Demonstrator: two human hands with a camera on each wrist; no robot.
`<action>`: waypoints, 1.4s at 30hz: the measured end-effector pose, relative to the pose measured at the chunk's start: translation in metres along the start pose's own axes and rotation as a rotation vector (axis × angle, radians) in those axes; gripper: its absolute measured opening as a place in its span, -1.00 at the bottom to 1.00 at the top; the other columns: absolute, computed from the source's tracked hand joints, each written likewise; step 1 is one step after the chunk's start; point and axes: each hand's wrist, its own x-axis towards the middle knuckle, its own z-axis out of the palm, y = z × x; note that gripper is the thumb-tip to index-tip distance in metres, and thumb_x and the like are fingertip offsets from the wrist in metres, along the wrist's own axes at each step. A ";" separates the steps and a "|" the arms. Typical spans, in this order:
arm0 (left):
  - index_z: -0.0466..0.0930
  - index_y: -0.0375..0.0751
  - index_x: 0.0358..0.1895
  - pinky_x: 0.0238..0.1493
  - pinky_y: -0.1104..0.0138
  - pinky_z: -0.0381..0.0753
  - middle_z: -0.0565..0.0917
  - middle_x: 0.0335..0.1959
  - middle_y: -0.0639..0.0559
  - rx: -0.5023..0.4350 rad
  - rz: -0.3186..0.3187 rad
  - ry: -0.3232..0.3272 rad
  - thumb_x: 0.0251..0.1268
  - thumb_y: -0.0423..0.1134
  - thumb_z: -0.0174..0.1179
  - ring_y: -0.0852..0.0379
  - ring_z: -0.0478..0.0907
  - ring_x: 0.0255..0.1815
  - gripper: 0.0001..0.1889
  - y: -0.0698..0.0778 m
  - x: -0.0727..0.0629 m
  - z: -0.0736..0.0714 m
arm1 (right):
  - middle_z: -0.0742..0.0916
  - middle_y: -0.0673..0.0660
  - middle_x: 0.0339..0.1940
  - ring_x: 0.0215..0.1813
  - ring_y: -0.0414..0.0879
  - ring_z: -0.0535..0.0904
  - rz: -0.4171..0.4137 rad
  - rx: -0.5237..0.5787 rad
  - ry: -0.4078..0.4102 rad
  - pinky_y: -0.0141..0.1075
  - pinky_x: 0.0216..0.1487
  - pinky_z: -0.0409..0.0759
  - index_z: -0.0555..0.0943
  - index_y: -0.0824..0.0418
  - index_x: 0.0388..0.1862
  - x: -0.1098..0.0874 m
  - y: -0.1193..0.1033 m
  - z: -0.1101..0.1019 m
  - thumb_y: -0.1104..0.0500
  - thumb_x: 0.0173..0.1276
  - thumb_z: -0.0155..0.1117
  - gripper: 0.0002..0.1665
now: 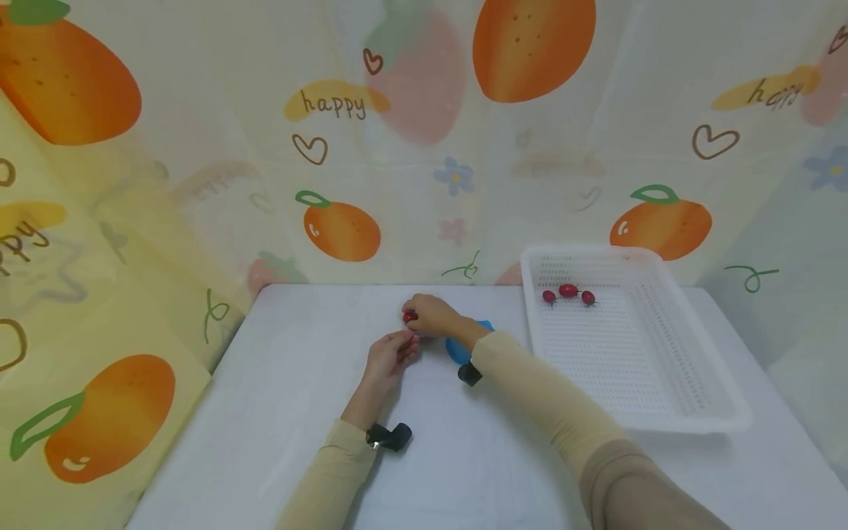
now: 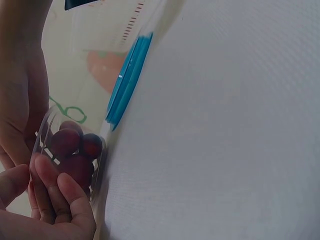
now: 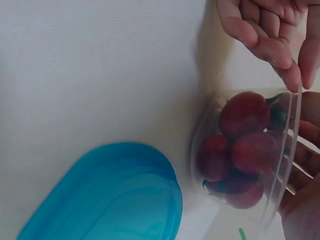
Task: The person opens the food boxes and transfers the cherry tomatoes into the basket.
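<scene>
Beige right sleeve [image 1: 553,394], nearest camera. Found at far middle of tabletop [image 1: 278,383], left of blue lid [image 1: 458,352]: clear container [image 3: 274,194] of red tomatoes [image 3: 254,152]. Left hand [image 1: 387,361]: seemingly pinching rim, fingers nearly closed. Right hand [image 1: 433,315]: curled at container's open side; cannot tell whether gripping. Advise steadying rim lightly, keeping container upright.
</scene>
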 end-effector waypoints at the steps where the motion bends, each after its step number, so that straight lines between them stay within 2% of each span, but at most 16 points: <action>1: 0.54 -0.29 -0.07 -0.09 0.38 0.66 0.70 -0.40 0.10 0.002 0.001 0.000 0.36 -0.31 0.16 0.24 0.64 -0.30 -0.83 0.000 0.000 0.000 | 0.67 0.15 -0.04 -0.02 -0.03 0.54 0.009 0.005 0.004 -0.20 0.21 0.55 0.60 0.25 0.13 0.000 0.000 0.001 0.17 0.36 0.26 -0.62; 11: 0.55 -0.30 -0.02 0.00 0.34 0.66 0.71 -0.34 0.08 0.014 0.003 0.010 0.36 -0.31 0.15 0.21 0.66 -0.24 -0.79 -0.002 0.000 0.001 | 0.69 0.12 -0.03 -0.01 -0.03 0.55 0.060 -0.023 0.016 -0.21 0.21 0.54 0.62 0.20 0.12 0.001 -0.001 0.002 0.14 0.37 0.25 -0.63; 16: 0.53 -0.31 0.02 0.03 0.32 0.66 0.71 -0.30 0.07 0.011 -0.007 0.012 0.38 -0.30 0.14 0.14 0.66 -0.13 -0.77 -0.001 0.000 0.001 | 0.67 0.13 0.00 0.02 -0.03 0.55 0.087 0.029 0.010 -0.21 0.21 0.56 0.61 0.21 0.13 -0.001 -0.003 -0.003 0.15 0.37 0.26 -0.63; 24: 0.49 -0.33 0.08 0.02 0.35 0.66 0.71 -0.28 0.06 0.013 -0.008 0.007 0.40 -0.30 0.12 0.05 0.65 0.01 -0.73 0.000 0.000 0.002 | 0.70 0.15 -0.04 0.00 -0.03 0.58 0.058 0.064 0.040 -0.22 0.17 0.58 0.64 0.23 0.10 -0.001 0.001 -0.007 0.16 0.35 0.29 -0.64; 29: 0.50 -0.32 0.10 0.06 0.33 0.66 0.71 -0.26 0.06 0.014 -0.013 0.011 0.41 -0.27 0.13 0.08 0.66 -0.02 -0.71 0.001 0.000 0.002 | 0.70 0.18 0.03 0.09 0.01 0.60 0.063 0.124 0.079 -0.20 0.22 0.58 0.63 0.24 0.12 -0.001 0.003 -0.015 0.17 0.32 0.32 -0.61; 36: 0.51 -0.29 0.13 0.09 0.32 0.65 0.71 -0.22 0.04 0.023 -0.021 0.022 0.41 -0.24 0.14 0.06 0.66 0.00 -0.69 0.001 0.000 0.003 | 0.69 0.19 0.11 0.16 0.01 0.59 0.071 0.119 0.103 -0.20 0.25 0.57 0.60 0.24 0.17 -0.006 0.003 -0.030 0.21 0.35 0.29 -0.59; 42: 0.53 -0.26 0.13 0.18 0.27 0.61 0.71 -0.18 0.01 0.017 -0.037 0.034 0.40 -0.22 0.16 0.02 0.63 0.05 -0.69 0.001 0.000 0.003 | 0.67 0.19 0.13 0.16 0.03 0.60 0.084 0.153 0.106 -0.22 0.16 0.63 0.57 0.25 0.21 -0.014 0.007 -0.042 0.22 0.35 0.28 -0.55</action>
